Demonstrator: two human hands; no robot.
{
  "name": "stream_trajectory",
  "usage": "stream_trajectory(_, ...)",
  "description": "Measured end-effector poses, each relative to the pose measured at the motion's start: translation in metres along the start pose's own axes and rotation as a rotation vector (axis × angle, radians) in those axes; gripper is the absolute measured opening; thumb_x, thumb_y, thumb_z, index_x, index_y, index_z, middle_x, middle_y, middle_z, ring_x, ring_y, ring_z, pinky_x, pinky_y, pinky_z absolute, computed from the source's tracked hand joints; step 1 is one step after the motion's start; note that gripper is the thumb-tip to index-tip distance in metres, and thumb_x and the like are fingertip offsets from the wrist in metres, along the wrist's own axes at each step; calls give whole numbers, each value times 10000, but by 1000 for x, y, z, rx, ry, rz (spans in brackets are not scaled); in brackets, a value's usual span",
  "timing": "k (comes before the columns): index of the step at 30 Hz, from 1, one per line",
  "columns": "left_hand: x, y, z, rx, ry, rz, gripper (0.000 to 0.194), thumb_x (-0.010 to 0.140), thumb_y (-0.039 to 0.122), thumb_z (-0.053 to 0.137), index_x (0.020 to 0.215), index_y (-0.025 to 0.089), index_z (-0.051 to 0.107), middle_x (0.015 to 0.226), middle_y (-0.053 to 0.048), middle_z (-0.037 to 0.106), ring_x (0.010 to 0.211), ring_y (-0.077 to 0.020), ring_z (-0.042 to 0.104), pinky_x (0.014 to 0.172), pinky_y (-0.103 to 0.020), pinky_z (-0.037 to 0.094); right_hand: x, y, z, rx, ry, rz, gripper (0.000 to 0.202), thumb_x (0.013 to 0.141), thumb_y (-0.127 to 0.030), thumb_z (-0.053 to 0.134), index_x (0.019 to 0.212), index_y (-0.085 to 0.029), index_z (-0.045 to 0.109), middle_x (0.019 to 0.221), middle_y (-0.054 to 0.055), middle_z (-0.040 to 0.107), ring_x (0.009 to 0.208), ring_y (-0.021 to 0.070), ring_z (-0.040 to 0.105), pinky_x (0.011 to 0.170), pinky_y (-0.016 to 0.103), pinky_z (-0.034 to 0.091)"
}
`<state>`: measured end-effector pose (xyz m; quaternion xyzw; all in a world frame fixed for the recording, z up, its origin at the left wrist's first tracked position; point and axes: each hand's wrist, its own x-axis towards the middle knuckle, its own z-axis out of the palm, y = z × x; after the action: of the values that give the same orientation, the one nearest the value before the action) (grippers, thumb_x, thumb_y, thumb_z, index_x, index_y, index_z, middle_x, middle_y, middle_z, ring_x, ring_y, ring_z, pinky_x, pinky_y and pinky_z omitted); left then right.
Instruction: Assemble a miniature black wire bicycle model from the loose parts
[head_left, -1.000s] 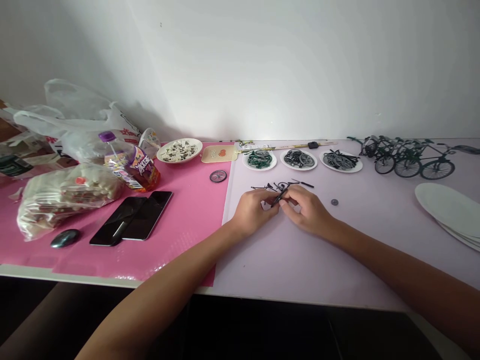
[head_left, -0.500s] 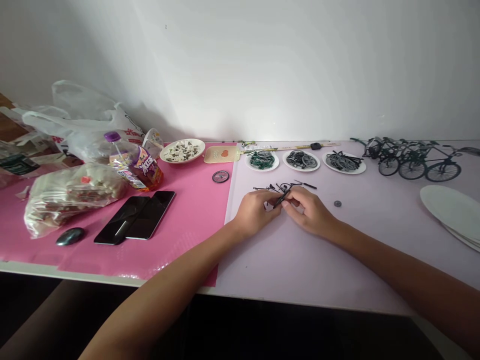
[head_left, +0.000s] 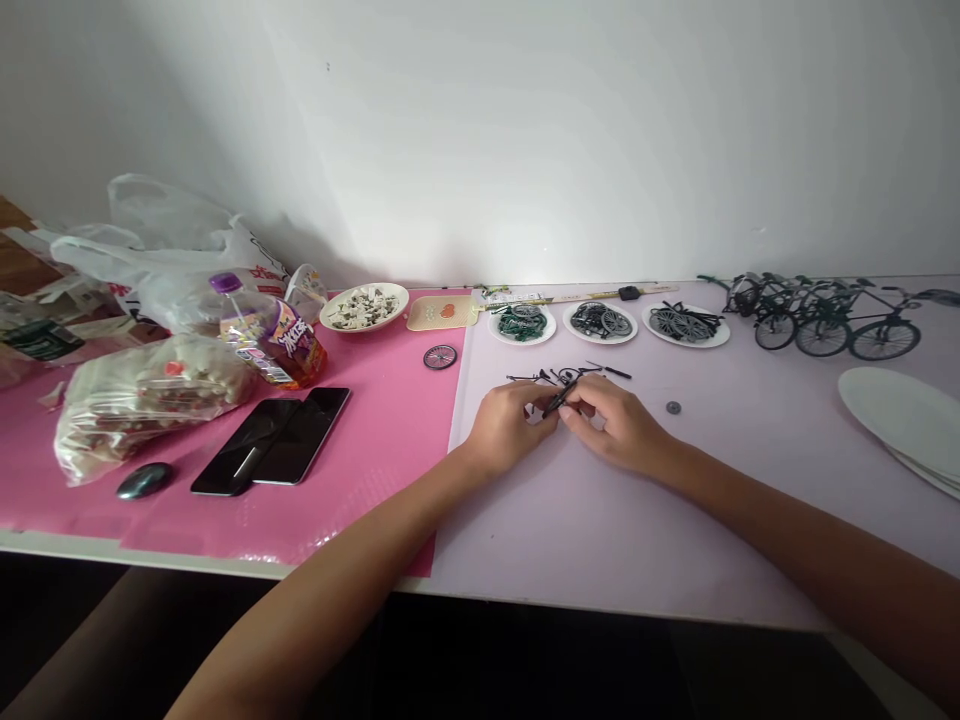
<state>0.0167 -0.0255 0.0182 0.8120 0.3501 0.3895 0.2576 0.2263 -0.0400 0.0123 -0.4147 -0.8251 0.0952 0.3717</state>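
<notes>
My left hand [head_left: 506, 428] and my right hand [head_left: 611, 422] meet over the lilac table cover, both pinching one slim black bicycle part [head_left: 556, 402]. It is held at a slant between the fingertips; its exact kind is too small to make out. Just behind the fingers lie loose dark bicycle parts [head_left: 546, 376], partly hidden by my hands. A black stick-like part [head_left: 618, 373] lies beyond my right hand. To the right rests a small grey disc [head_left: 673, 408]. One spoked toy wheel [head_left: 440, 357] is on the pink cover at left.
Along the back stand plates of green parts [head_left: 521, 338], wheels [head_left: 616, 322] and black parts [head_left: 686, 322]. Assembled model bicycles [head_left: 825, 325] are at back right, near stacked white plates [head_left: 900, 410]. On the left are phones [head_left: 300, 440], a mouse [head_left: 145, 480], a bottle [head_left: 274, 345] and bags [head_left: 150, 400].
The view has shifted very slightly. Both hands keep their pinch on the black part, which has barely moved between the fingers.
</notes>
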Motion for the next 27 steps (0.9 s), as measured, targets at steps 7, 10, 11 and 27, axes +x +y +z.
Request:
stream_trajectory(7, -1, 1, -1, 34, 11, -2, 162, 910, 176, 710, 1038, 202, 806, 871, -30, 758, 781, -157, 641, 744, -261, 516, 1, -2, -1, -73, 13, -42, 135, 989, -199, 579, 859, -234, 586, 821, 29, 623, 734, 198, 576, 677, 334, 456)
stream_trajectory(10, -1, 2, 0, 30, 19, -2, 155, 911, 168, 710, 1033, 193, 802, 867, -28, 751, 770, -151, 625, 742, -257, 515, 1, -2, -1, -130, 26, -82, 176, 1000, -187, 550, 834, -237, 581, 803, 32, 609, 753, 208, 581, 662, 330, 437)
stream_trajectory(11, -1, 3, 0, 29, 21, -2, 159, 909, 161, 708, 1034, 193, 802, 866, -26, 750, 769, -149, 621, 741, -255, 514, 2, -2, -1, -145, 29, -90, 188, 1003, -187, 544, 824, -238, 575, 796, 34, 606, 761, 212, 583, 658, 328, 432)
stream_trajectory(27, -1, 2, 0, -6, 3, 4, 207, 947, 190, 685, 1111, 204, 811, 904, -37, 770, 806, -159, 644, 725, -250, 523, -3, -3, 3, -140, 39, 31, 189, 957, -252, 584, 784, -242, 509, 662, -21, 552, 568, 158, 500, 570, 291, 368)
